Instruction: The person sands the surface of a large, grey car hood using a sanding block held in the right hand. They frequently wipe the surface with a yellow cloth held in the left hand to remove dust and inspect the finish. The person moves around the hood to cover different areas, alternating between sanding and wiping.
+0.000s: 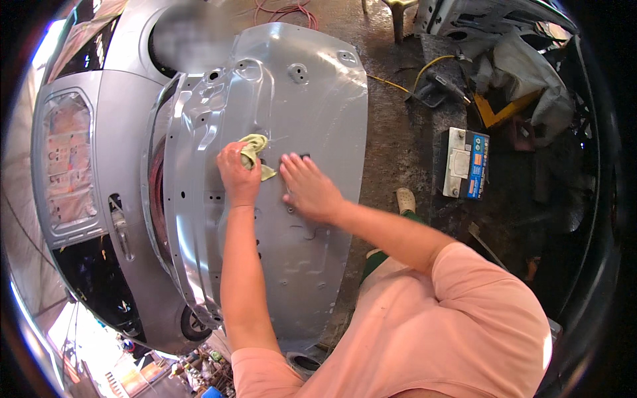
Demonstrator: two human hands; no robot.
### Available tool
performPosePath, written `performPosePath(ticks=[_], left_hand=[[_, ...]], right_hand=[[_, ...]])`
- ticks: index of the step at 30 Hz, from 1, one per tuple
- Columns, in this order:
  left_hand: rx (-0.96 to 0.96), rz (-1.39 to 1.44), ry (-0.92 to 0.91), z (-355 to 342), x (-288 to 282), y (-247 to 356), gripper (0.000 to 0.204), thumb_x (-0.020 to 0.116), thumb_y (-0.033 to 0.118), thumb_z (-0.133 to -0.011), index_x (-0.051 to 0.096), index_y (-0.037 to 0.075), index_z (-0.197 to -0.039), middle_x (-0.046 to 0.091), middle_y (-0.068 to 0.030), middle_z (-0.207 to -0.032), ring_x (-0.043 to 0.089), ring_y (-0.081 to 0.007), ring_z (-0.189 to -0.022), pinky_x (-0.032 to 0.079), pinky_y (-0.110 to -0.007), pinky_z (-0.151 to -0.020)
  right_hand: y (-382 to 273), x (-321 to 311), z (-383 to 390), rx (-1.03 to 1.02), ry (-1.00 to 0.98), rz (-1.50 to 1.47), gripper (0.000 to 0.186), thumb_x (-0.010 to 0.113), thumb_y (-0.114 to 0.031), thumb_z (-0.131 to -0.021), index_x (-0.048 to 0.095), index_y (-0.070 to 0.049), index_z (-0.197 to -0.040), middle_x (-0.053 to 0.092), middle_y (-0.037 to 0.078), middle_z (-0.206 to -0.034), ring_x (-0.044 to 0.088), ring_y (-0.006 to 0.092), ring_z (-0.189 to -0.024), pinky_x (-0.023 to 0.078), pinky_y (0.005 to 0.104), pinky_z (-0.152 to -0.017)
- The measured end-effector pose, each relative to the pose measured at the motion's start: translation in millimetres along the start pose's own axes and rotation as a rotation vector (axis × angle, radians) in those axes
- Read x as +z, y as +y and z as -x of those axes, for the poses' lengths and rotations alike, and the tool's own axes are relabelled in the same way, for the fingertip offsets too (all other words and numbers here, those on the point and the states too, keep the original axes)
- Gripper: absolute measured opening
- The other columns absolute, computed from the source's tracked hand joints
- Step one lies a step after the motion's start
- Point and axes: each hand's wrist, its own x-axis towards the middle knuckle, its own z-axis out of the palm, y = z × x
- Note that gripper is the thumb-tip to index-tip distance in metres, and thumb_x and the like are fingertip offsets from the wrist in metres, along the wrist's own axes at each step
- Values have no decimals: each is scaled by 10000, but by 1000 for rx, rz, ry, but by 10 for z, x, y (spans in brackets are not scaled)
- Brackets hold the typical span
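A large grey metal car panel (318, 113), with several holes and pressed ridges, lies in front of me. My left hand (240, 174) is closed round a crumpled yellow-green cloth (255, 142) above the panel's middle; one end of the cloth sticks out toward my right hand. My right hand (308, 186) rests flat on the panel just to the right, its fingers stretched out and pointing up and left. Beside its fingertips a small dark patch (304, 156) shows; I cannot tell whether it is a hole or something under the hand.
Left of the panel stands a silver car (126, 126) with a paper-covered window (70, 159). On the right a car battery (466, 164) sits on the floor near a yellow cable (431, 66) and a grey sheet (537, 79). A red hose (285, 10) lies beyond the panel.
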Motion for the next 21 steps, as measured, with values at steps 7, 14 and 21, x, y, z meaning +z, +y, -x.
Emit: performPosePath(ticks=[7, 14, 21], left_hand=[[-111, -49, 27, 510, -300, -39, 541, 793, 52, -773, 564, 113, -1259, 619, -134, -1233, 576, -372, -1189, 454, -506, -1037], [-145, -68, -146, 1220, -922, -189, 593, 773, 151, -853, 506, 104, -1381, 546, -165, -1431, 449, -429, -1430, 361, -566, -1195], [-177, -33, -99, 1310, -889, -187, 645, 749, 211, -868, 459, 89, -1431, 459, -200, -1540, 316, -502, -1514, 284, -619, -1237]], right_hand=[[628, -296, -1301, 185, 148, 81, 733, 483, -450, -1076, 377, 95, -1556, 339, 285, -1667, 288, 409, -1578, 210, 520, -1303], [244, -164, -439, -171, -212, 211, 739, 485, -443, -1073, 347, 70, -1587, 321, 275, -1678, 281, 377, -1586, 207, 495, -1309], [432, -101, -941, 48, 81, 120, 765, 561, -405, -1043, 322, 63, -1599, 296, 256, -1696, 261, 373, -1594, 192, 491, -1314]])
